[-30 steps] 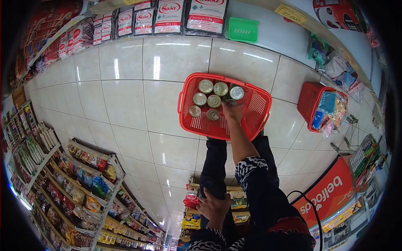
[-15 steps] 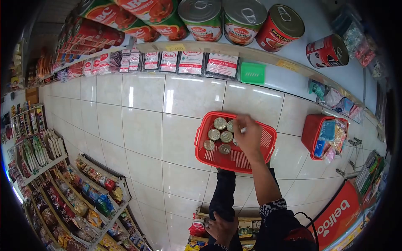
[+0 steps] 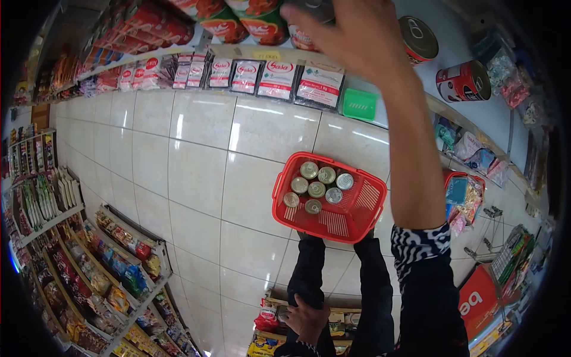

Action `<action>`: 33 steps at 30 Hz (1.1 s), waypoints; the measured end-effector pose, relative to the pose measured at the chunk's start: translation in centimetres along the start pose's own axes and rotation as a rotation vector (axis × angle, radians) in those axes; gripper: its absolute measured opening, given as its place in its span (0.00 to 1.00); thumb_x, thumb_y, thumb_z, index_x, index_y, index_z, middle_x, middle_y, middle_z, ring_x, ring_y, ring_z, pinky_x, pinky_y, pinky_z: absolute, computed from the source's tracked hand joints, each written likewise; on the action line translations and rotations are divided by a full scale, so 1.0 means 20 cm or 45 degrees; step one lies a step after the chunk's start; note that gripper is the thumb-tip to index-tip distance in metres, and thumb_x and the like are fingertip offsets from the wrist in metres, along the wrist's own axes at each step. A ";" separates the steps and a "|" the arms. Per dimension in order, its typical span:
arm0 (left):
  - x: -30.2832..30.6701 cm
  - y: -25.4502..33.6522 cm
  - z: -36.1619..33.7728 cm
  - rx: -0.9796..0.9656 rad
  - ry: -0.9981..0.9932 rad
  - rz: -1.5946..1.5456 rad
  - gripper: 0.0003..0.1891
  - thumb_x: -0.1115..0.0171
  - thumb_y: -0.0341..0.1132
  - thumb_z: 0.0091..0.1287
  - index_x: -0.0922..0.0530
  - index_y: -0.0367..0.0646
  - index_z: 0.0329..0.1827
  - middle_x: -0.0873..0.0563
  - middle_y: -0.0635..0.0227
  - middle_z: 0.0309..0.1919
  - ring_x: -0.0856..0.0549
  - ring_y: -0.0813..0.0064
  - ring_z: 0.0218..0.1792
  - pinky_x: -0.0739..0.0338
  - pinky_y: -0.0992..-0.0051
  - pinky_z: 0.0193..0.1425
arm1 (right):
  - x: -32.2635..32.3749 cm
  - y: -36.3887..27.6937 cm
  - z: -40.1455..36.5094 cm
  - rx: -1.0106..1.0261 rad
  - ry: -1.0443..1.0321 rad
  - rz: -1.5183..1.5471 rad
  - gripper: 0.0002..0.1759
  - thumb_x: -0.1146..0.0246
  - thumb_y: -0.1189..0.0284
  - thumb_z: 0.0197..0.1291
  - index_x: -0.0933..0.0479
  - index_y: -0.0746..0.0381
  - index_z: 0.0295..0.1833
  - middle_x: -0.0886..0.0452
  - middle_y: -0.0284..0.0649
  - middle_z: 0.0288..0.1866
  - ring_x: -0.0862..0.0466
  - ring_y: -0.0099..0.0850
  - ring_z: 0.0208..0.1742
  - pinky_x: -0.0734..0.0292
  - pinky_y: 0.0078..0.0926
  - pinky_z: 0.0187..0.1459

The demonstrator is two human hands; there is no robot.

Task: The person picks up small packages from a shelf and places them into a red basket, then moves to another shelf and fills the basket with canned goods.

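Observation:
My right hand [image 3: 363,38] reaches over the upper shelf with its thumb stretched out across a sardine can [image 3: 302,37]. Its other fingertips run past the top edge of the view, and nothing shows in its grasp. My left hand [image 3: 306,321] rests on my left leg, fingers laid over the dark trousers. On the floor at my feet stands a red plastic basket [image 3: 372,221]. Several small cans [image 3: 316,189] sit upright inside it, grouped toward the left side.
A red can [image 3: 420,39] and a separate red can [image 3: 463,81] stand farther right on the shelf. Below are Sasa packets [image 3: 277,78] and a green box [image 3: 359,105]. Another red basket [image 3: 470,177] holds packets. Snack shelves [image 3: 95,268] line the left.
My right hand has left the red basket and risen to the cans on the shelf. Two more can tops now show in the basket where the hand was. My left hand stays on the leg.

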State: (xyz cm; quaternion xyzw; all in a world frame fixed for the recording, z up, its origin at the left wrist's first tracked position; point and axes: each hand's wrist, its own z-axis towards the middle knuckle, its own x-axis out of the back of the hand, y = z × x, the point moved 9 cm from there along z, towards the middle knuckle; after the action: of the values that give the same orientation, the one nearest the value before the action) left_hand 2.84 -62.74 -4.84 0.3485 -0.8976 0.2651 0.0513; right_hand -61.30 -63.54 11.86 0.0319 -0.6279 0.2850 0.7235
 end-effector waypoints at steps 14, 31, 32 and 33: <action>0.10 0.02 -0.01 -0.020 0.088 -0.109 0.57 0.28 0.65 0.54 0.34 0.44 0.85 0.17 0.45 0.60 0.15 0.48 0.64 0.32 0.51 0.76 | -0.19 0.25 0.37 -0.408 -0.141 0.342 0.37 0.31 0.50 0.68 0.26 0.62 0.74 0.14 0.59 0.68 0.15 0.54 0.71 0.20 0.47 0.70; 0.12 0.00 0.02 -0.053 0.095 -0.079 0.57 0.28 0.66 0.51 0.33 0.45 0.84 0.16 0.46 0.60 0.15 0.48 0.64 0.31 0.52 0.75 | 0.16 0.28 -1.10 -0.083 0.991 1.290 0.51 0.27 0.42 0.69 0.45 0.62 0.80 0.28 0.54 0.72 0.22 0.51 0.77 0.19 0.60 0.75; 0.13 0.00 0.02 -0.032 0.072 -0.075 0.57 0.28 0.66 0.51 0.34 0.45 0.84 0.17 0.45 0.60 0.16 0.47 0.64 0.30 0.52 0.75 | 0.05 0.33 -1.28 -0.134 0.929 1.368 0.55 0.30 0.34 0.68 0.42 0.66 0.78 0.26 0.56 0.68 0.16 0.49 0.69 0.15 0.60 0.70; 0.12 0.01 0.02 -0.033 0.071 -0.066 0.57 0.28 0.66 0.51 0.34 0.45 0.84 0.17 0.45 0.60 0.16 0.47 0.64 0.30 0.52 0.75 | -0.05 0.34 -1.41 -0.225 0.829 1.221 0.54 0.31 0.35 0.68 0.38 0.71 0.74 0.24 0.56 0.65 0.13 0.46 0.61 0.11 0.53 0.62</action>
State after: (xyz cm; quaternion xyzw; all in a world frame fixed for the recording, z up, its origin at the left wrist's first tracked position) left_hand 0.93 -64.40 -4.60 0.3634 -0.8898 0.2616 0.0877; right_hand -39.26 -46.74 2.87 -0.4054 -0.3389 0.5221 0.6695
